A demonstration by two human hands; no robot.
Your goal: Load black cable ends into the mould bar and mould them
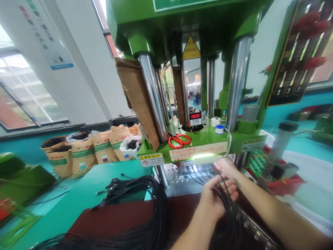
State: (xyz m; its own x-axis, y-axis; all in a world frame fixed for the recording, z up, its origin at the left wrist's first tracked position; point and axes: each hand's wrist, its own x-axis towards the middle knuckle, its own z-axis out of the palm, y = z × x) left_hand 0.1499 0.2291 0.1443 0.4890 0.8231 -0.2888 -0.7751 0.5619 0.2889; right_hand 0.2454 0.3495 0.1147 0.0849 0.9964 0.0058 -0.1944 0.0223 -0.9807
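Note:
In the head view my left hand [214, 198] is palm up, its fingers curled round a bundle of thin black cables [235, 222] that hangs down toward the lower right. Just above it, my right hand [227, 168] has its fingers closed on the upper part of the same cables. Several cable ends run left onto a metal mold plate [179, 185] under the lit front edge of a green press [145, 152]. A big loop of black cables [160, 208] lies to the left of my hands. The right fingertips are partly blurred.
Red-handled scissors [179, 140] and a blue-and-white tape roll [219, 129] rest on the press ledge. Steel columns [153, 97] rise from it, with cardboard [139, 100] at the left one. Paper sacks [83, 156] stand behind the green table [85, 187]. A metal rail [256, 232] runs below my right forearm.

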